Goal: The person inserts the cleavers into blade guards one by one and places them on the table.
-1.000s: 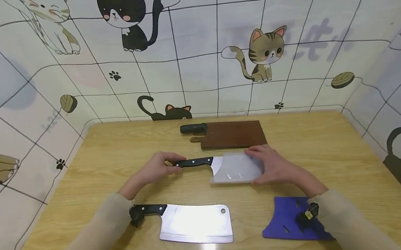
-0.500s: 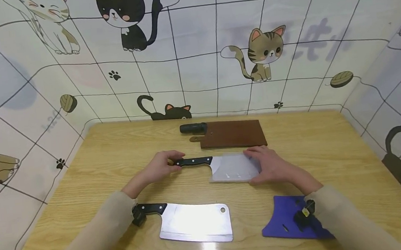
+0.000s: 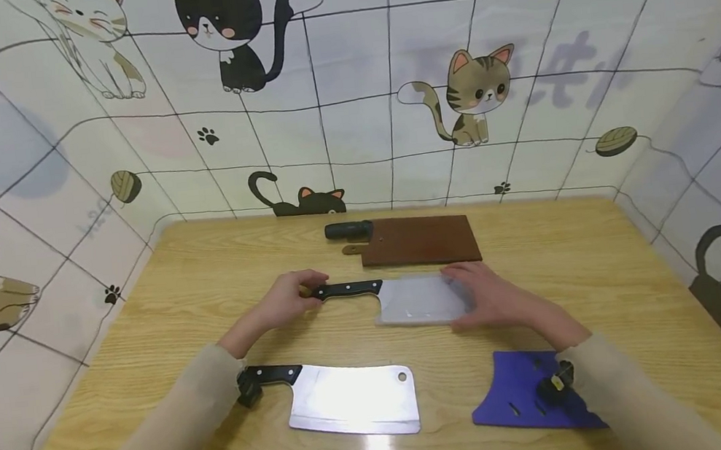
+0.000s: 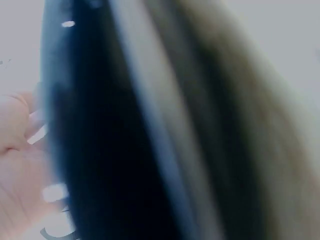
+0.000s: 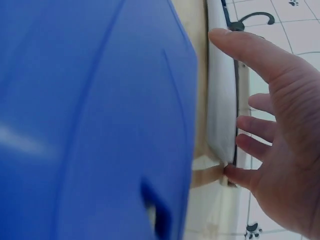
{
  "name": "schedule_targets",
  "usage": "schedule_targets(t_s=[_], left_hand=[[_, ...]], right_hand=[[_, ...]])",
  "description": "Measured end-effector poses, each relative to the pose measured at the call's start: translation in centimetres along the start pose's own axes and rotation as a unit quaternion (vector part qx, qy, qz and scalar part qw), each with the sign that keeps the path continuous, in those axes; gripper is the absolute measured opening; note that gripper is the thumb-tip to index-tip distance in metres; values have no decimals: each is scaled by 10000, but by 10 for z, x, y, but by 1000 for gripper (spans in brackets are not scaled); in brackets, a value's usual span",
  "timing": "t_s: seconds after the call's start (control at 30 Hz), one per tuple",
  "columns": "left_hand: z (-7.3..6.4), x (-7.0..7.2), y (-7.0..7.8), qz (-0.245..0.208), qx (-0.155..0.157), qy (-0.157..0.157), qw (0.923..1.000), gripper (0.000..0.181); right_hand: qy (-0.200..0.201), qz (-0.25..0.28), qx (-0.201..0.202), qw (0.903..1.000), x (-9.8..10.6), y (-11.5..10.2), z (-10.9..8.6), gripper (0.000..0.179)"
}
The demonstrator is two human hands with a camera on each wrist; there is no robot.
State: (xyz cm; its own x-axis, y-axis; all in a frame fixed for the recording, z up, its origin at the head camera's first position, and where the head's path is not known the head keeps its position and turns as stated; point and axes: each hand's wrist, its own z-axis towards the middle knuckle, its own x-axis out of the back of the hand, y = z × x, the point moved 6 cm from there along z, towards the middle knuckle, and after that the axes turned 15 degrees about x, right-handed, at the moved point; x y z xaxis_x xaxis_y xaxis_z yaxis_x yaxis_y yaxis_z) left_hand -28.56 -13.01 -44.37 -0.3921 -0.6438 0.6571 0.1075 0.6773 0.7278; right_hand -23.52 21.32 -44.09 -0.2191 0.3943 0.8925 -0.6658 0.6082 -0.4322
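A cleaver with a black riveted handle (image 3: 349,290) lies crosswise mid-table, its blade inside a translucent white blade cover (image 3: 418,301). My left hand (image 3: 283,303) pinches the butt of that handle between thumb and fingers. At the other end, my right hand (image 3: 493,295) spans the cover, thumb at the near edge and fingers at the far one. The right wrist view shows this hand (image 5: 290,145) at the white cover (image 5: 221,90). In the left wrist view, blurred dark shapes fill the middle, with part of my hand (image 4: 20,165) at the left edge.
A bare-bladed cleaver (image 3: 355,399) lies nearer me, its handle end by my left wrist. Under my right wrist is a blue slotted blade cover (image 3: 517,399). Farther back rests a black-handled knife in a brown sheath (image 3: 421,240), close to the cat-patterned wall (image 3: 364,129).
The covered cleaver has shifted slightly toward the back, its near edge a little higher in view. Both hands keep their hold; the other things stay put.
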Motion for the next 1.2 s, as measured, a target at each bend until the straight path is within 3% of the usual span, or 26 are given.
schedule_targets(t_s=[0.17,0.3,0.5,0.7,0.83,1.0,1.2], left_hand=[[-12,12,-11,-118,96,163,9998,43],[-29,29,-25,-138,125,116,9998,41],[-74,50,-41,-188,74,-157,9997,40],[-111,48,-58,-189,161,-382,9990,42],[-119,41,-67,-201,211,-564,9980,45],[-116,34,-73,-218,280,-845,9958,50],[-120,39,-76,-116,236,-1091,9937,58]], right_hand=[[117,43,-167,9998,17,0,-28,102],[176,419,-288,9986,26,-2,-49,101],[279,443,-170,9985,27,-11,-68,100],[434,248,204,9985,21,-22,-87,93],[391,84,329,9987,19,-25,-106,93],[131,194,206,9995,13,-25,-136,106],[361,342,695,9963,-1,-30,-150,117]])
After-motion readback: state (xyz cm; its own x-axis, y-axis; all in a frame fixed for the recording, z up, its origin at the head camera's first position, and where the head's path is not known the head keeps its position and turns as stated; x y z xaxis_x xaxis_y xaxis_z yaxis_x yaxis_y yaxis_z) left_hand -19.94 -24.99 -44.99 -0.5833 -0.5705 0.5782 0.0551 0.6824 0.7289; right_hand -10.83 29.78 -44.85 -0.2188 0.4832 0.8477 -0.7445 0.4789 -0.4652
